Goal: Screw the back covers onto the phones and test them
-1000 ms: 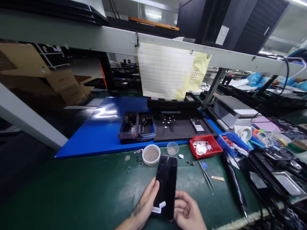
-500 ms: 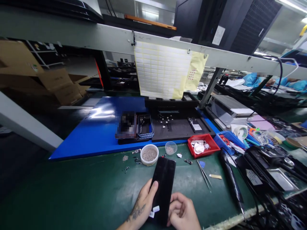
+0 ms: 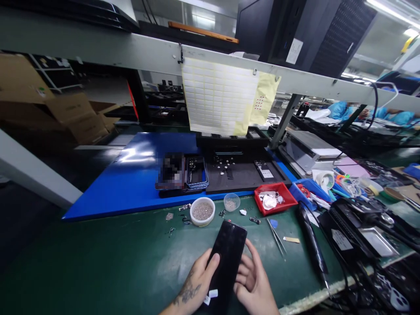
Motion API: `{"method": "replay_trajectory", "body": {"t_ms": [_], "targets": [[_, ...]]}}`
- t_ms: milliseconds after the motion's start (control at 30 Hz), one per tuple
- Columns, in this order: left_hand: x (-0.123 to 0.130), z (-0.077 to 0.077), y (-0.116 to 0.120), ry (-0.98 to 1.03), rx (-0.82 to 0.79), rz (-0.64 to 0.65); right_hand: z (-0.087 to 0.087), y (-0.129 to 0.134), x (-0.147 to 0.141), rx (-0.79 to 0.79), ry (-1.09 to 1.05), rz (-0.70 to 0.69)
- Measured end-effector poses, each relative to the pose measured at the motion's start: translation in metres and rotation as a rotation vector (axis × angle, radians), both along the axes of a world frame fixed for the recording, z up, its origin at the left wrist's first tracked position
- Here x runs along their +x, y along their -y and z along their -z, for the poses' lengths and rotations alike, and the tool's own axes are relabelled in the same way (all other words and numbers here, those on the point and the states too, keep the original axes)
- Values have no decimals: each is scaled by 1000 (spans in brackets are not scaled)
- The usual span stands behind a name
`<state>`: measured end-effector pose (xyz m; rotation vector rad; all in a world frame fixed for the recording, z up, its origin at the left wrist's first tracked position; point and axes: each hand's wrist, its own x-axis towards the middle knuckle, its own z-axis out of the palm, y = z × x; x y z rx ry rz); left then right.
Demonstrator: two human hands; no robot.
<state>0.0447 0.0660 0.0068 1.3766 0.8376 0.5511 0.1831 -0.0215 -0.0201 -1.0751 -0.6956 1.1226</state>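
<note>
A black smartphone [image 3: 229,251] lies dark glass side up across my hands, tilted with its top to the right. My left hand [image 3: 198,278] is closed round its left edge, thumb pressed on the glass. Two small white labels [image 3: 212,293] stick out near that thumb. At the right edge, my right hand [image 3: 254,280] touches the phone with its index finger stretched along the upper side and its thumb lower down; the other fingers curl beside it. The phone's lower end is partly out of sight.
Beyond the phone stand a white tub of tiny screws [image 3: 202,211], a small clear cup [image 3: 232,202] and a red parts bin [image 3: 274,197]. To the right lie tweezers [image 3: 276,236] and a black corded screwdriver [image 3: 311,240]. Stacked phone frames [image 3: 197,173] rest on a blue mat [image 3: 131,175].
The phone's top has swung to the right. My right hand has opened from a curl, and its index finger has moved up along the phone's right edge.
</note>
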Motion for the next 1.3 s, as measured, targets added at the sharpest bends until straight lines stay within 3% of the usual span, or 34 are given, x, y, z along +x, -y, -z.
{"method": "replay_trajectory", "body": {"t_ms": [167, 467, 733, 1067, 1300], "targets": [[-1, 0, 1, -44, 36, 67, 2, 1, 2, 50, -20, 104], [-3, -4, 2, -113, 108, 106, -13, -6, 20, -101, 37, 44], [-5, -7, 0, -154, 99, 150, -28, -4, 41, -8, 66, 46], [-10, 7, 0, -249, 68, 172, -21, -1, 53, -120, 233, 203], [-12, -3, -4, -262, 53, 222, -26, 0, 69, -154, 227, 103]]}}
